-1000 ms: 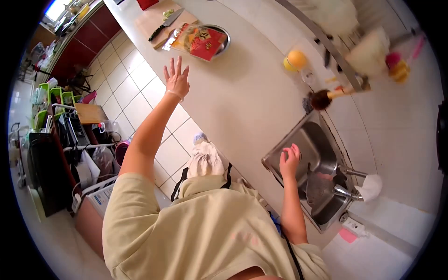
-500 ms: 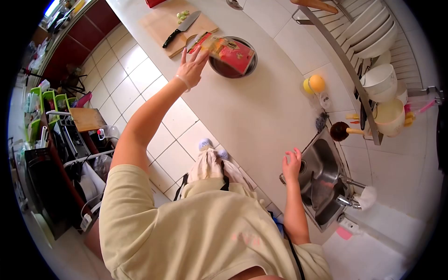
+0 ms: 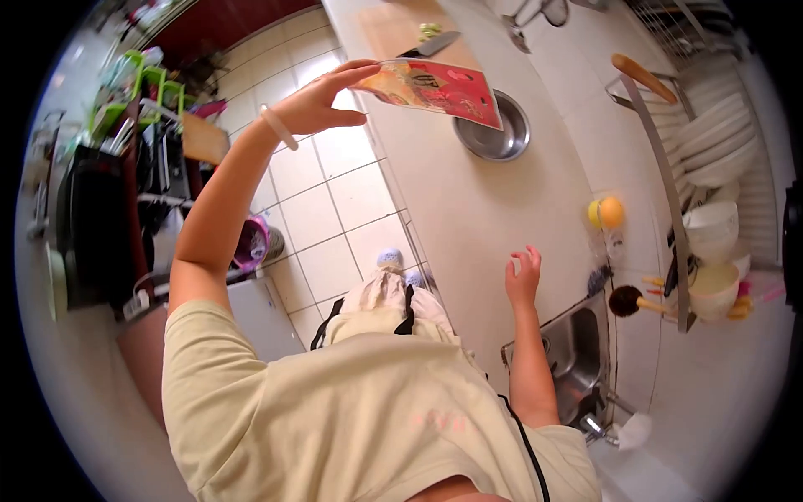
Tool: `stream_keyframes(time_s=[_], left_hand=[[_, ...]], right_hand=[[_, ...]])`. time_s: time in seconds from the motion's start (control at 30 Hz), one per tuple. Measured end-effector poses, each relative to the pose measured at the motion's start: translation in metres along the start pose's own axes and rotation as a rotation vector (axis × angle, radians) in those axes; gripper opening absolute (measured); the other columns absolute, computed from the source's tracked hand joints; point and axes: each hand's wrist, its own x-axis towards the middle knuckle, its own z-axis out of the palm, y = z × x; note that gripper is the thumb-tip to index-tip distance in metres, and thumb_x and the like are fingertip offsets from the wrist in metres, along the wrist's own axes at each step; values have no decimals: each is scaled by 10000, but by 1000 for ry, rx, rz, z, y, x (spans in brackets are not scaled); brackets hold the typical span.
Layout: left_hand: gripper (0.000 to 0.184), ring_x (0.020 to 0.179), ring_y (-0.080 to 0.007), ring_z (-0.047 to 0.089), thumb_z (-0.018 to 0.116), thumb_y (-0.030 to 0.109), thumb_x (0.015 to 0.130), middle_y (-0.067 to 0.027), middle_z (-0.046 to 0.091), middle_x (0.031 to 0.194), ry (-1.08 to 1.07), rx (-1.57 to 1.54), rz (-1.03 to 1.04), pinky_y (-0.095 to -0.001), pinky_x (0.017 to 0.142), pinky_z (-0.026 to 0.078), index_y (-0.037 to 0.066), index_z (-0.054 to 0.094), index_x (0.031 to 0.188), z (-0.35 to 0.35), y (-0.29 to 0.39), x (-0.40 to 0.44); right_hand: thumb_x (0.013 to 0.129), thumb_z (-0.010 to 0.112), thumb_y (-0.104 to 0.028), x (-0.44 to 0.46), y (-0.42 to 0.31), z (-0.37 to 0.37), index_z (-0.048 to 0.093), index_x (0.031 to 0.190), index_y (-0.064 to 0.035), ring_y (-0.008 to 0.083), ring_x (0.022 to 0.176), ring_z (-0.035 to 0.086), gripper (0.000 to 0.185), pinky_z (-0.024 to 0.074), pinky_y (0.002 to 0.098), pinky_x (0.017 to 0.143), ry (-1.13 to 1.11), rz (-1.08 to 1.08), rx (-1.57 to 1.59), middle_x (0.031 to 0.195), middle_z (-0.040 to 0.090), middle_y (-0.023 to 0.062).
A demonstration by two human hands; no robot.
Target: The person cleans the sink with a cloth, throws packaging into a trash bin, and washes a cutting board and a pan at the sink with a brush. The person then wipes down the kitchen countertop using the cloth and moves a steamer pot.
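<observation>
Closest in, our right hand hangs near the one sink, fingers half open, loosely curled. Farther out, our left hand has one packet by its end, fingers at the edge, thumb spread well off it. Packet's other end overlaps one bowl from our angle. Past that, we've got one knife on one board, plus one pile of greens.
</observation>
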Motion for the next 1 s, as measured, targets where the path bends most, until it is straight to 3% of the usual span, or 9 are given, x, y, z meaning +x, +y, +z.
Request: stream_keyframes(time_s=[0.13,0.17,0.33,0.4,0.43,0.73,0.77,0.9,1.0], left_hand=[[734,1340,-279,290,694,275,784,-136,322,1447,37,-38,-158,-406,1118,204,113,359,1417,-15,26,-76],[679,1288,-267,361,700,161,784,-109,345,1413,80,-3,-172,-368,1040,353,116,401,1391,-15,30,-95],[656,1247,-206,398,694,151,804,-118,326,1412,227,-179,-440,-301,1001,384,58,399,1382,-8,45,-186],[693,1344,-207,285,696,170,798,-113,302,1464,322,-518,-527,-331,1099,220,49,371,1398,-2,41,-220],[664,1344,-189,280,670,53,796,-103,304,1464,391,-666,-565,-316,1094,237,22,372,1389,0,40,-237],[659,1355,-209,274,697,124,788,-130,347,1442,556,-689,-922,-324,1090,257,31,402,1369,9,-43,-379],[669,1289,-198,372,694,162,780,-128,453,1354,607,-672,-912,-290,1063,279,-1,402,1360,11,-53,-391],[685,1067,-140,512,714,170,763,-110,564,1201,622,-735,-999,-275,939,374,-29,411,1344,11,-113,-446],[654,1003,-138,557,689,130,792,-123,569,1180,646,-855,-1083,-266,852,448,-25,391,1353,12,-156,-486]], right_hand=[[807,600,-84,26,-14,15,588,970,-61,325,1053,546,165,464,400,832,-16,-179,41,1294,428,175],[804,599,-80,32,-19,18,589,967,-60,326,1069,539,165,462,401,838,-37,-193,61,1289,431,176],[799,597,-70,53,-55,40,595,953,-58,326,1081,532,154,462,402,846,-117,-398,92,1252,461,184],[798,598,-66,58,-75,46,596,951,-57,324,1083,531,153,463,402,848,-152,-427,122,1238,473,185],[794,601,-64,60,-84,49,599,947,-57,323,1084,531,153,462,401,851,-162,-440,145,1233,478,186],[780,608,-59,70,-142,93,612,927,-44,334,1119,516,149,456,395,870,-252,-561,116,1238,480,199],[781,605,-61,73,-151,101,613,927,-42,338,1128,511,147,455,396,874,-255,-573,99,1234,482,202],[779,609,-80,81,-188,135,620,921,-53,342,1144,486,145,416,409,924,-295,-558,95,1224,496,202],[788,598,-66,85,-234,155,613,923,-34,343,1135,505,140,449,401,887,-310,-628,8,1230,477,217]])
